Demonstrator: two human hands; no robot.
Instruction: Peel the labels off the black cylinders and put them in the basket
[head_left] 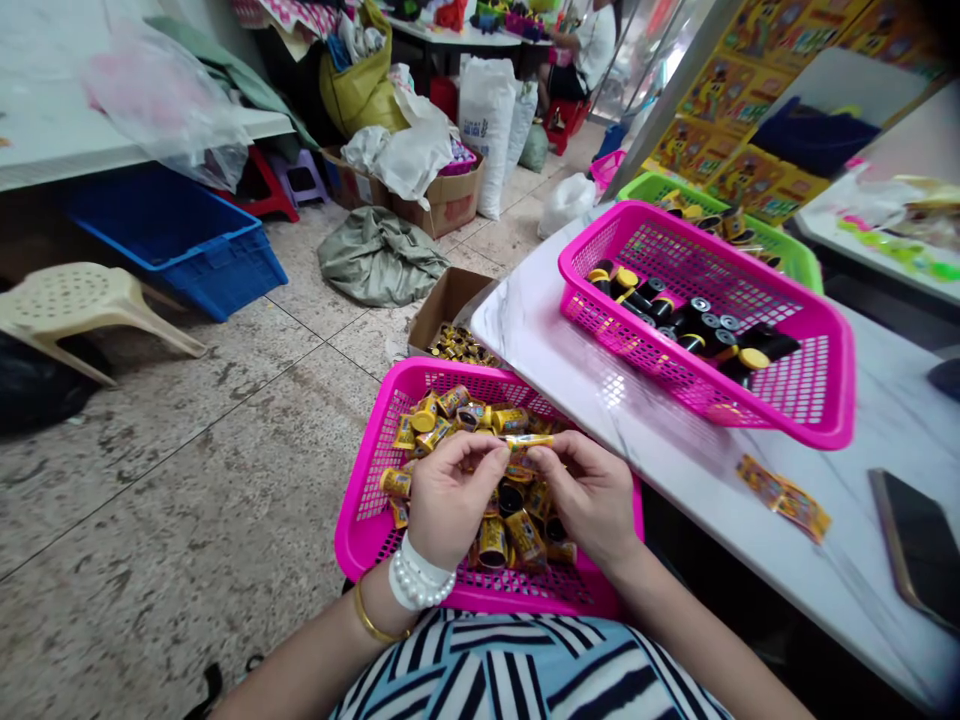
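Note:
Between both hands a small yellow printed label [528, 440] is stretched edge-on above the basket. My left hand [455, 490] pinches one end with thumb and forefinger, and my right hand [589, 492] pinches the other. Below them, a pink plastic basket [358, 500] holds many small black tubs wrapped in yellow printed labels, such as the labelled tub [493, 542]; some have yellow lids. My hands hide part of the pile. On the marble-patterned table [540, 345] to the right lies a short strip of printed labels [784, 497].
A second pink basket [705, 370] with unlabelled black tubs stands on the table, a green basket [810, 265] behind it. A phone [919, 545] lies at right. A cardboard box [442, 300], grey-green sack [379, 255], blue crate [225, 260] and beige stool [71, 300] occupy the floor. Another person [592, 50] sits far back.

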